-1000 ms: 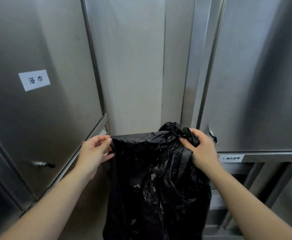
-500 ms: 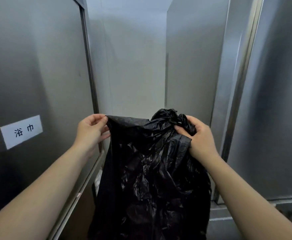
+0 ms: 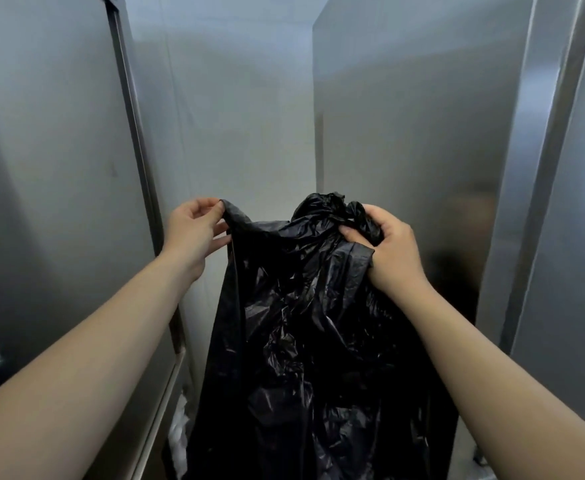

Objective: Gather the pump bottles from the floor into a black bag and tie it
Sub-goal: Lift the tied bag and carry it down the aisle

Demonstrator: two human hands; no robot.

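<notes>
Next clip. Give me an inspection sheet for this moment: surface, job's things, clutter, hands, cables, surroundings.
Surface: nothing seen; the bag fills the lower view.
Job's things: bag held up and hanging, its top bunched at the right and pulled out to the left; whether it is knotted cannot be told; no bottles seen.
Clutter: white crumpled thing low down, left of the bag.
Hands: left hand pinches the bag's top corner; right hand grips the bunched top.
Cables: nothing seen.
Surroundings: steel left door, steel right door, pale wall behind.
</notes>
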